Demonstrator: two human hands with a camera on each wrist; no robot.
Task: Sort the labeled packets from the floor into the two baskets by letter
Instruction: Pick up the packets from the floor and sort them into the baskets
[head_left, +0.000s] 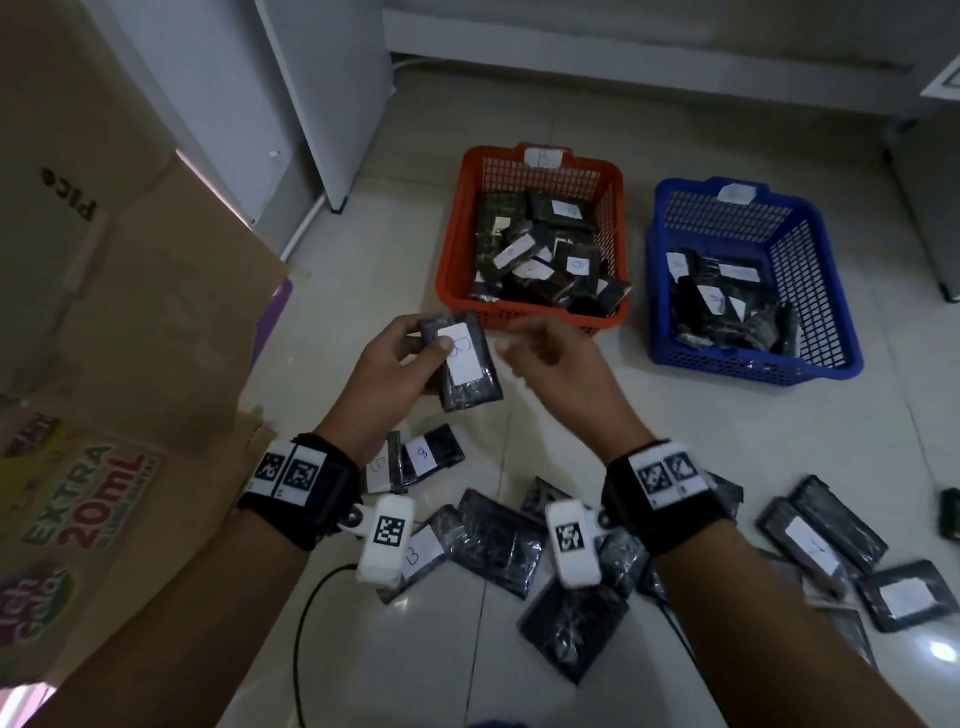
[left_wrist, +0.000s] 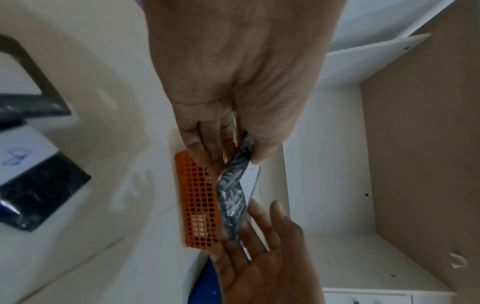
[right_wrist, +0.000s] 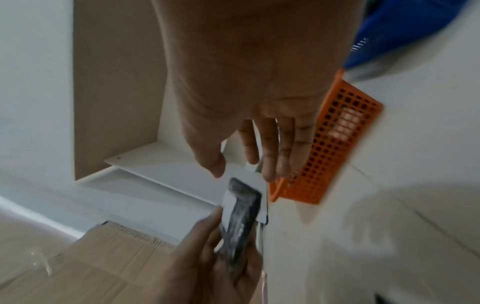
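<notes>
Fingers (head_left: 415, 332) around packet (head_left: 470, 376), lengthwise forward

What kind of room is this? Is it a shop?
Probably a storeroom or the back room of a shop, though I can't be sure. There's a tiled floor, big flattened cardboard boxes, and white cupboards along the wall.

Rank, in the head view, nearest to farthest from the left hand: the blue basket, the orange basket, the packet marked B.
1. Packet marked B: held in the left hand.
2. Orange basket: just beyond, slightly right.
3. Blue basket: far right.
</notes>
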